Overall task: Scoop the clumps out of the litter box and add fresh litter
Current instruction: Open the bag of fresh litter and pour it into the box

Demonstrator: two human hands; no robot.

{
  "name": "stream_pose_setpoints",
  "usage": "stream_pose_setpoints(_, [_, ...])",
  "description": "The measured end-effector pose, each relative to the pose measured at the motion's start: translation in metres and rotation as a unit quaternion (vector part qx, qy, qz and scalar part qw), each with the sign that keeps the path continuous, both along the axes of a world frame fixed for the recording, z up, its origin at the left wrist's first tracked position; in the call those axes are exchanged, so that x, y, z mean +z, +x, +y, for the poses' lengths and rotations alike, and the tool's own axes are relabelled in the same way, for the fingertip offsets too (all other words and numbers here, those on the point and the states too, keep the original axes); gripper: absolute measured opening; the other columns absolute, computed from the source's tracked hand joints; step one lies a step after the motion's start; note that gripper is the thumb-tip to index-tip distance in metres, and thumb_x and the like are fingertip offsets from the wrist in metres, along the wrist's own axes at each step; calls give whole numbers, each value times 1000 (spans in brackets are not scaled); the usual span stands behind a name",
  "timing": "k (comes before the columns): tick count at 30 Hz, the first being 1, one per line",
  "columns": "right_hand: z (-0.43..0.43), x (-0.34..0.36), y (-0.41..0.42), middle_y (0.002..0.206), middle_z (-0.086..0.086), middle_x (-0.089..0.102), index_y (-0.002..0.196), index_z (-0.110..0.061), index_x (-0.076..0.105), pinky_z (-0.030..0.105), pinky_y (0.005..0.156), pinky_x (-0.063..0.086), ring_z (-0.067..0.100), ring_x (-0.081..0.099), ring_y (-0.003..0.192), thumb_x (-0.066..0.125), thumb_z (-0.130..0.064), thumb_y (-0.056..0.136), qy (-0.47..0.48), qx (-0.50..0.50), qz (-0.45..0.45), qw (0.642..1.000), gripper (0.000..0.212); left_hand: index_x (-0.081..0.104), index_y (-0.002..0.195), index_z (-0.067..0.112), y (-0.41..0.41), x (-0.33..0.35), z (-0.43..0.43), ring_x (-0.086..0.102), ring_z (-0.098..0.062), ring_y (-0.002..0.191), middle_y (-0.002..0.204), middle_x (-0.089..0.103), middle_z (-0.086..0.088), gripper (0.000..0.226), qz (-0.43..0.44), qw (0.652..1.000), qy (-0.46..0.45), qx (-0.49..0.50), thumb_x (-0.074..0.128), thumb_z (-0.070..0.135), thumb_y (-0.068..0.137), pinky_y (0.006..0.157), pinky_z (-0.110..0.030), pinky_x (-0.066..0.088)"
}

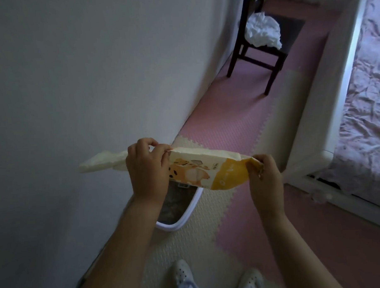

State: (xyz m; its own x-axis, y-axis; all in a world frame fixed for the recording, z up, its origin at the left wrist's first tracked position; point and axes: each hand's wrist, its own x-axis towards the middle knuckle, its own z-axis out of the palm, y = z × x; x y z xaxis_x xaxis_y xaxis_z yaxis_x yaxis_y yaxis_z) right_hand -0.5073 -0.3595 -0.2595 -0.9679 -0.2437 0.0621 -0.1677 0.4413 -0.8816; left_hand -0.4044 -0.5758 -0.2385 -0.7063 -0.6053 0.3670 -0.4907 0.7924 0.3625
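Standing by the plain white wall (74, 72), so everything's placed off that. Biggest thing is the pink and cream foam puzzle-mat floor (238, 125) running along the wall's foot, then the white-framed bed with a crumpled pale floral sheet (364, 107) on the far side of the floor from the wall. Further along the wall there's a dark wooden chair (261, 55) with a scrunched white cloth (263, 31) on its seat.

Right against the wall sits the white-rimmed litter box (176, 211), greyish litter inside, only partly visible behind the person's forearm.

Held in the air above it, lying roughly flat, is the yellow and cream litter bag with a cartoon cat print (207, 171). The left hand (147, 171) is closed around the wall-side part, thumb and fingers pinching the top edge, with a cream flap poking out past it toward the wall. The right hand (265, 177) pinches the yellow end, the one away from the wall.

Down at the bottom, two white perforated clog slippers (182, 271).
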Motion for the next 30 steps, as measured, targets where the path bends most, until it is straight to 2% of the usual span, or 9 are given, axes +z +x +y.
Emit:
stream_pose_setpoints(4, [-2, -34, 11, 78, -15, 59, 89, -21, 56, 6, 60, 40, -8, 54, 72, 58, -6, 91, 3, 0, -35, 999, 15, 72, 97, 14, 9, -42, 1, 44, -26, 92, 99, 55, -10, 14, -12, 999, 26, 19, 64, 21, 89, 72, -32, 38])
stream_pose_setpoints(7, [1, -72, 18, 77, -15, 59, 87, -20, 57, 6, 59, 41, -8, 54, 72, 59, -5, 91, 9, 6, -42, 999, 16, 71, 99, 13, 16, -85, 6, 45, -25, 91, 100, 54, -9, 14, -22, 998, 46, 27, 63, 21, 90, 72, -37, 46])
stream_pose_setpoints(16, [32, -241, 32, 77, -15, 58, 86, -24, 54, 7, 58, 38, -5, 54, 72, 57, -5, 90, 41, -8, -32, 999, 20, 71, 99, 15, 31, -261, 53, 47, -24, 95, 104, 55, -5, 14, -5, 994, 81, 71, 63, 12, 89, 75, -41, 49])
stream_pose_setpoints(20, [42, -324, 24, 80, -18, 56, 92, -24, 52, 14, 60, 39, -7, 54, 74, 57, -10, 90, 42, -40, -27, 998, 16, 72, 97, 13, 29, -345, 77, 49, -27, 97, 104, 55, -7, 13, 22, 991, 93, 89, 62, 12, 89, 81, -31, 39])
stream_pose_setpoints(24, [43, -404, 9, 82, -19, 57, 100, -19, 53, 21, 65, 43, -3, 54, 73, 59, -15, 89, 13, -74, 0, 997, 13, 71, 99, 14, 22, -418, 88, 44, -23, 102, 107, 53, -5, 13, 46, 986, 106, 119, 61, 16, 91, 82, -20, 32])
stream_pose_setpoints(28, [33, -463, -11, 83, -17, 58, 99, -19, 54, 10, 59, 40, -3, 55, 74, 58, -16, 90, -21, -50, 49, 997, 10, 69, 98, 15, -1, -461, 86, 43, -25, 103, 106, 53, -6, 14, 77, 981, 106, 142, 57, 19, 93, 81, -34, 43])
stream_pose_setpoints(30, [29, -479, -27, 81, -18, 55, 99, -21, 52, 6, 55, 37, -8, 53, 70, 57, -16, 91, -22, -50, 74, 996, 11, 68, 100, 17, -17, -468, 82, 44, -23, 104, 108, 54, -4, 17, 59, 983, 100, 145, 52, 17, 95, 73, -32, 39])
